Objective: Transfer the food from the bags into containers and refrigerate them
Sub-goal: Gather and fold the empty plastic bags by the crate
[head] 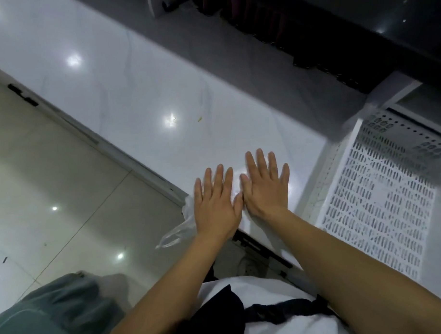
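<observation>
Plastic bag (178, 230), thin, limp, likely slippery, lies flattened under left hand (214, 207) and right hand (265, 190) at desk (137, 94) edge, 6 o'clock; fingers (260, 160) spread, gripping nothing. Pinch the loose tail at 8 o'clock.

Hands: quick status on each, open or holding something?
Left hand: open, flat, pressing on a clear plastic bag.
Right hand: open, flat, holding nothing.
</observation>
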